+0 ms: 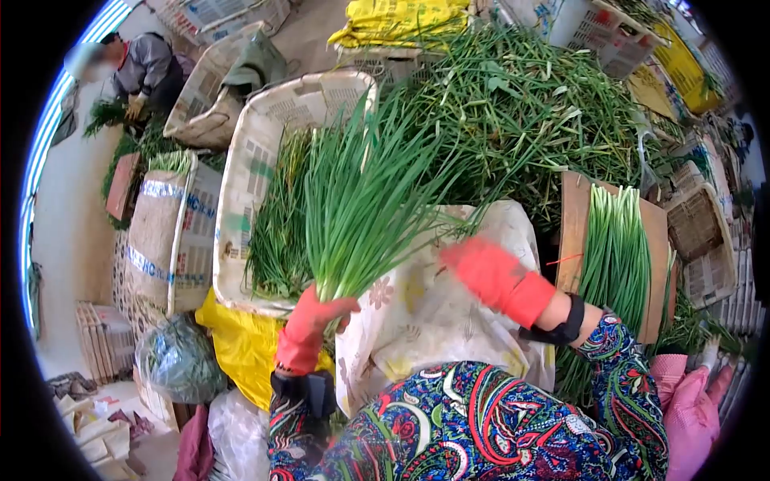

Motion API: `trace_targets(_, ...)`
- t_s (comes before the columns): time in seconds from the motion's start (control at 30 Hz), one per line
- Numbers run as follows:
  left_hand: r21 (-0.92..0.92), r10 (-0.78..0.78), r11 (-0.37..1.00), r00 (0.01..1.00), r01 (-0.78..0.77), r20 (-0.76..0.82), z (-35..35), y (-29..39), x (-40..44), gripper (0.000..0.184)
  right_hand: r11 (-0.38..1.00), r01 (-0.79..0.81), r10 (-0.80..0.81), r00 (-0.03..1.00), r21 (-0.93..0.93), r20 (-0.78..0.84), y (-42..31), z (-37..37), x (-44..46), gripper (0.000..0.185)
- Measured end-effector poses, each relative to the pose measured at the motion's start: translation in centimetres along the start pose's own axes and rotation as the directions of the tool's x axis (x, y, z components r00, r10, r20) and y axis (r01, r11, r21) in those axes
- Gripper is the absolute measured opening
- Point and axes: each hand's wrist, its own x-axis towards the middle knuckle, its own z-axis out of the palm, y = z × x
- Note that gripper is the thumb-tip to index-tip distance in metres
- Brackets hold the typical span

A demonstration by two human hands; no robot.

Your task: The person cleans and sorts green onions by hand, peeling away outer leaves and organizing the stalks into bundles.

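Note:
My left hand (311, 322), in a red glove, is closed around the pale lower ends of a bunch of green chives (357, 204). The long leaves fan upward over a white plastic crate (234, 240) and the cloth on my lap. To the right, my right hand (485, 272), also red-gloved, hovers above the patterned lap cloth (425, 321). Motion smears its fingers, so I cannot tell if it holds anything. A few loose leaves (473, 218) lie just beyond it. On a brown board (571, 216) at my right rests a neat row of chives (613, 248).
A large heap of loose greens (521, 104) rises ahead. More chives (277, 216) lie in the crate. At left stand a wrapped crate (156, 232) and a plastic bag of greens (180, 361). Another person (144, 72) handles greens at upper left.

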Motion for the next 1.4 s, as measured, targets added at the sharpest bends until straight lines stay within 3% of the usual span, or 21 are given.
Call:
trace_targets(0.03,0.004,-0.012,1.000,1.000,0.012,0.027,-0.3,0.4,-0.5,0.024,0.935,0.298,-0.256,0.943,0.195,-0.212,0.3,2.5,0.4,0.053)
trace_targets(0.07,0.005,-0.033,0.999,0.998,0.033,0.051,-0.6,0.6,-1.1,0.025,0.864,0.398,-0.307,0.902,0.309,-0.304,-3.0,1.3,1.9,0.063)
trace_targets(0.1,0.076,0.109,0.990,0.989,-0.117,0.098,-1.2,-0.4,-1.5,0.026,0.893,0.426,-0.401,0.899,0.143,-0.177,-6.0,-0.4,3.1,0.069)
trace_targets(0.13,0.140,0.244,0.954,0.957,-0.267,0.159,-2.0,-1.8,-1.5,0.027,0.832,0.555,-0.523,0.793,0.018,-0.313,-7.8,0.3,3.4,0.073)
trace_targets(0.2,0.221,0.189,0.949,0.968,-0.223,0.166,-1.6,-1.3,-2.9,0.028,0.780,0.591,-0.625,0.724,-0.206,-0.292,-10.0,2.7,6.5,0.081)
trace_targets(0.27,0.234,-0.190,0.955,0.982,0.181,0.018,-0.9,0.1,-5.6,0.029,0.743,0.585,-0.670,0.653,-0.326,-0.354,-9.7,6.7,9.3,0.085)
trace_targets(0.37,0.183,-0.342,0.926,0.939,0.330,0.034,-2.4,-1.2,-7.4,0.028,0.712,0.676,-0.699,0.707,-0.191,-0.103,-8.8,6.0,9.4,0.097)
trace_targets(0.47,0.129,-0.434,0.897,0.898,0.423,0.075,-3.2,-1.5,-9.3,0.027,0.687,0.727,-0.727,0.686,0.002,-0.031,-7.8,6.7,10.2,0.107)
trace_targets(0.6,0.136,-0.456,0.885,0.887,0.445,0.068,-3.6,-1.1,-10.6,0.024,0.707,0.697,-0.696,0.716,0.119,-0.055,-5.5,8.8,11.4,0.099)
trace_targets(0.7,0.127,-0.459,0.885,0.885,0.447,0.082,-4.1,-1.0,-10.4,0.024,0.750,0.599,-0.646,0.754,0.280,0.120,-4.9,9.8,12.6,0.087)
trace_targets(0.77,0.106,-0.444,0.895,0.886,0.432,0.135,-4.5,-0.7,-9.8,0.029,0.825,0.533,-0.563,0.802,0.190,0.198,-4.4,7.5,12.7,0.080)
trace_targets(0.87,-0.023,-0.189,0.980,0.964,0.197,0.189,-5.9,-0.6,-9.0,0.041,0.891,0.454,-0.450,0.873,0.027,0.188,-3.9,2.0,11.0,0.075)
trace_targets(0.93,-0.015,-0.164,0.986,0.973,0.169,0.161,-6.7,2.4,-9.1,0.042,0.907,0.417,-0.418,0.908,-0.057,-0.009,-2.5,-1.1,8.6,0.072)
trace_targets(0.97,-0.040,-0.155,0.987,0.984,0.159,0.084,-7.8,2.3,-8.9,0.031,0.934,0.342,-0.348,0.936,-0.102,-0.044,-2.3,-3.0,7.4,0.071)
trace_targets(1.07,-0.046,0.220,0.974,0.975,-0.220,-0.012,-9.9,4.0,-6.9,0.017,0.945,0.135,-0.182,0.974,-0.297,-0.136,-2.0,-6.3,3.7,0.071)
trace_targets(1.13,0.104,0.501,0.865,0.843,-0.490,-0.196,-5.5,6.4,-5.6,0.023,0.922,0.046,-0.131,0.972,-0.385,-0.197,-2.2,-7.0,1.7,0.071)
trace_targets(1.17,0.242,0.641,0.762,0.752,-0.600,-0.152,-3.7,7.3,-4.8,0.031,0.913,0.026,-0.122,0.970,-0.407,-0.212,-2.3,-7.0,1.1,0.073)
trace_targets(1.2,0.580,0.790,0.469,0.610,-0.666,0.062,-2.1,8.7,-4.4,0.035,0.912,-0.002,-0.097,0.971,-0.411,-0.220,-2.2,-6.8,0.6,0.073)
trace_targets(1.27,0.687,0.800,0.074,0.454,-0.723,0.392,0.5,9.6,-1.9,0.030,0.910,-0.047,-0.059,0.969,-0.412,-0.241,-1.8,-6.7,-0.2,0.073)
trace_targets(1.33,0.741,0.713,0.033,0.536,-0.670,0.452,1.9,8.4,0.5,0.025,0.921,-0.108,0.008,0.966,-0.375,-0.257,-1.6,-7.0,-1.1,0.075)
trace_targets(1.4,0.727,0.726,-0.064,0.467,-0.684,0.504,2.5,8.1,2.6,0.018,0.873,-0.204,0.086,0.958,-0.443,-0.272,-0.9,-7.2,-2.9,0.076)
